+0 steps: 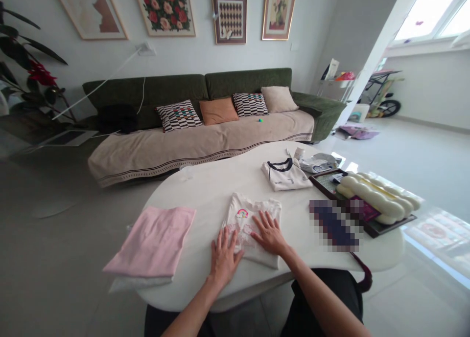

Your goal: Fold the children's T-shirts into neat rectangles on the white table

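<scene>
A folded white T-shirt (270, 256) with a small rainbow print lies on the white table (205, 185) right in front of me. My left hand (223, 258) rests on its lower left edge, fingers spread. Flat across the shirt's right half is my right hand (270, 233), its fingers also apart. Neither hand grips anything. To the left, a folded pink garment (157, 241) sits on top of something white at the table's edge. Farther back is another folded white shirt (286, 174) with a dark collar.
On the right, a dark tray (323, 183) bears a puffy cream tissue box cover (378, 197). A blurred-out dark item (334, 224) with a strap lies beside it. Behind stand a crumpled silver packet (319, 162) and a small white bottle (299, 153). A green sofa (249, 75) lines the wall.
</scene>
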A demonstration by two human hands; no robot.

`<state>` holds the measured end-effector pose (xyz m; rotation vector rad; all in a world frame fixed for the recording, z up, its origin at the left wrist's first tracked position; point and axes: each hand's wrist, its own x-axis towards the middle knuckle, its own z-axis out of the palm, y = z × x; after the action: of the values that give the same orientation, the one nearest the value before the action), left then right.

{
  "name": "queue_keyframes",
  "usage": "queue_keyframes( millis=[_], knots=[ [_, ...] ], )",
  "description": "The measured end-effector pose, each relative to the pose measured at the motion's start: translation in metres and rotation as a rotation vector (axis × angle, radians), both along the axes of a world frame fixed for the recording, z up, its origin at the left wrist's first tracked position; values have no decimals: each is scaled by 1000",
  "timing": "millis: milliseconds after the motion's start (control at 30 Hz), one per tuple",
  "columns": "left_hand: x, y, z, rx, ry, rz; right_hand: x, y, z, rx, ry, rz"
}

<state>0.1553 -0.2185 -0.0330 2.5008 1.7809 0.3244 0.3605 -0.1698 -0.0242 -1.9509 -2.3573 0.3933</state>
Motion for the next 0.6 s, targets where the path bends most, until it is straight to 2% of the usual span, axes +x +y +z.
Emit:
queue_keyframes(
  millis=[100, 167, 267, 333, 433, 533, 600],
  knots=[
    [7, -34, 5, -40, 41, 72, 17, 17, 18, -62, 21, 189],
    [11, -39, 14, -69, 39, 69, 15, 21, 28, -68, 22, 209],
    [14, -16, 31, -47, -8, 16, -8, 10, 31, -15, 34, 145],
    [17, 9, 34, -24, -48, -55, -29, -6, 24, 39, 37, 57],
    [20, 36, 20, -37, -76, -116, -52, -29, 8, 97, 21, -46],
    [20, 44, 2, -29, -76, -110, -57, -38, 1, 119, 19, -81],
    [19, 46, 0, -44, -63, -118, -52, -33, 3, 74, 29, -70]
  ],
)
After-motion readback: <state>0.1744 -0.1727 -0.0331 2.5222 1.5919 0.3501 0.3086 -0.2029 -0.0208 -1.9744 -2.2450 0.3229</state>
